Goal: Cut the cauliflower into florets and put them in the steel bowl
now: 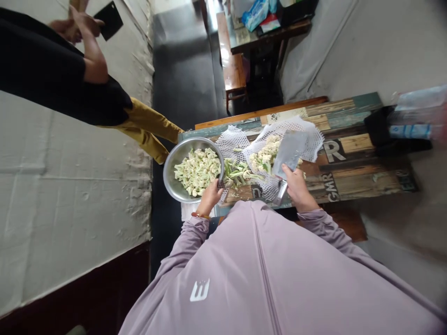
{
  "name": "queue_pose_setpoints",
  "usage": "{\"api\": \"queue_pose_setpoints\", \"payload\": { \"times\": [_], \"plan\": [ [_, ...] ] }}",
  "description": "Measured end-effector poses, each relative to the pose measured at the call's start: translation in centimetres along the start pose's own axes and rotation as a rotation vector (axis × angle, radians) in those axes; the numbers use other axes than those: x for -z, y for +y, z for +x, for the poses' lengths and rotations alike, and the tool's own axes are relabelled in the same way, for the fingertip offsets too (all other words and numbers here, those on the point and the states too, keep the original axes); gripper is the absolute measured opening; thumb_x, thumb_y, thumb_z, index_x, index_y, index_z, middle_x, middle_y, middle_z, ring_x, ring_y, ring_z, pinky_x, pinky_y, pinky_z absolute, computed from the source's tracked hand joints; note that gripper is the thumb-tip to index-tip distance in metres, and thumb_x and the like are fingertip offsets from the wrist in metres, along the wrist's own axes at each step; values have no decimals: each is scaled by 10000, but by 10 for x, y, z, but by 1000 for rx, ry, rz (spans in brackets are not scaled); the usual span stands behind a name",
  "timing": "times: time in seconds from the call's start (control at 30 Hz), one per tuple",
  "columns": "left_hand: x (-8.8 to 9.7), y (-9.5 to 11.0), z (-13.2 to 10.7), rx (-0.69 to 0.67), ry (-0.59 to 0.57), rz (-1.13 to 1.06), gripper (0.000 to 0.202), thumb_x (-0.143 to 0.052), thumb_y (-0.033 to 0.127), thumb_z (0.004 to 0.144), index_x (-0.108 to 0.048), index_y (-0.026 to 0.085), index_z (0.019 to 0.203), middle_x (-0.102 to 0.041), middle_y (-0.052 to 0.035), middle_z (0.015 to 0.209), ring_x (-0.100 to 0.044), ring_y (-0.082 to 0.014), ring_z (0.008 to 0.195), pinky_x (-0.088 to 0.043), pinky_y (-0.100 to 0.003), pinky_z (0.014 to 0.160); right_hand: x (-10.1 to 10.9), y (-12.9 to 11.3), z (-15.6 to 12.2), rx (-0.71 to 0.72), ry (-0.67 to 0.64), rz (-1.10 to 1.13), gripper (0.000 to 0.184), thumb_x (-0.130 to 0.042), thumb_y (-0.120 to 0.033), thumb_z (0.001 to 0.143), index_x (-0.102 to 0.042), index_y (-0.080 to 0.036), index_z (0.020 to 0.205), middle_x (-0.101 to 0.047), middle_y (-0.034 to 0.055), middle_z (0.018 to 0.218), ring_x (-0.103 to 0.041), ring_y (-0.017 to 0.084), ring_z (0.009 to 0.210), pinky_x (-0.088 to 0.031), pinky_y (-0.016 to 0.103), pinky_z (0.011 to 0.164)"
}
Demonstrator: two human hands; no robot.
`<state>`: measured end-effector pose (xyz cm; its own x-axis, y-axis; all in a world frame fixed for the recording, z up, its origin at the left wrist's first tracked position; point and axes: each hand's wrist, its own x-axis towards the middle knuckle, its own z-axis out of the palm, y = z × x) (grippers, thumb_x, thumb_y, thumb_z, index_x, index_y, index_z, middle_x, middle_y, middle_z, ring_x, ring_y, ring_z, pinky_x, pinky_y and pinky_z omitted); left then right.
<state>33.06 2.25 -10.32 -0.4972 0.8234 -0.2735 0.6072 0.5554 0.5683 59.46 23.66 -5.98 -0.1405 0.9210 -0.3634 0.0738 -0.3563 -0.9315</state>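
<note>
My right hand (296, 184) is wrapped round the handle of a broad cleaver (289, 150), its blade held over a heap of cauliflower (265, 152) on white foam netting (307, 132). My left hand (210, 194) grips the near rim of a metal bowl (171, 174) filled with cauliflower florets (197, 170). Green stem trimmings (236, 171) lie between the bowl and the heap.
All of it sits on a small painted wooden table (352, 144). A black object and a plastic bottle (412, 130) lie at its right end. Another person in a black top and mustard trousers (146, 125) stands at the upper left holding a phone. A bench and cluttered table (244, 42) stand behind.
</note>
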Motion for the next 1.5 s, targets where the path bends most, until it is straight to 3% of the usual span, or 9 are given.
{"api": "queue_pose_setpoints", "payload": {
  "times": [0.2,0.37,0.53,0.67,0.9,1.1,1.3,1.43,1.5],
  "plan": [
    [-13,49,31,-127,166,37,384,-576,250,861,-629,171,1233,-632,-150,1094,-582,-309,1077,-429,-462,1019,22,-7,9,-71,37,127,347,-714,-485,686,-661,-196,872,-749,68,882,-689,220,787,-583,364,747],
    [-47,106,71,-231,-28,-96,322,-641,227,813,-680,194,1131,-628,-110,1038,-611,-267,992,-460,-431,990,44,3,-2,-125,27,187,411,-720,-533,678,-649,-191,895,-734,46,796,-703,227,754,-598,377,698],
    [-81,165,103,-451,-99,47,464,-586,121,806,-629,154,1266,-574,-187,1330,-496,-348,1264,-357,-503,1115,66,15,-17,-222,58,232,441,-777,-555,595,-653,-182,796,-706,29,672,-691,224,664,-613,393,668],
    [-96,193,120,-627,-242,232,507,-543,46,772,-654,183,1248,-507,-151,1465,-367,-387,1388,-252,-556,1169,80,15,-25,-213,69,250,467,-785,-565,590,-673,-165,802,-721,29,681,-690,214,654,-615,379,665],
    [-104,191,120,-435,-309,381,373,-468,52,827,-695,112,1118,-519,-248,1305,-516,-401,1167,-392,-550,991,92,10,-24,-186,58,219,479,-776,-590,590,-667,-169,789,-713,25,675,-670,195,617,-603,350,627],
    [-93,170,87,-291,-215,255,204,-591,91,768,-737,136,903,-539,-188,1181,-533,-339,1120,-434,-468,986,84,9,-20,-197,-5,175,501,-774,-587,600,-683,-163,853,-723,34,722,-688,216,688,-621,361,657],
    [-69,141,54,69,-27,-284,206,-673,242,738,-715,136,909,-578,-87,997,-574,-203,898,-491,-349,869,77,10,-18,-231,-80,172,495,-774,-562,613,-682,-163,889,-743,47,808,-706,226,756,-633,388,720],
    [-49,146,28,183,-176,-759,249,-690,371,760,-645,150,868,-618,-35,852,-572,-135,740,-479,-257,696,73,10,-18,-226,-184,152,472,-762,-547,654,-669,-188,945,-746,49,906,-709,223,793,-640,384,688],
    [-40,159,16,232,-231,-983,293,-725,403,740,-605,162,855,-656,-49,899,-612,-145,777,-499,-257,689,70,8,-20,-214,-226,133,476,-754,-549,670,-665,-196,976,-742,49,938,-708,217,791,-642,380,667]
  ]
}}
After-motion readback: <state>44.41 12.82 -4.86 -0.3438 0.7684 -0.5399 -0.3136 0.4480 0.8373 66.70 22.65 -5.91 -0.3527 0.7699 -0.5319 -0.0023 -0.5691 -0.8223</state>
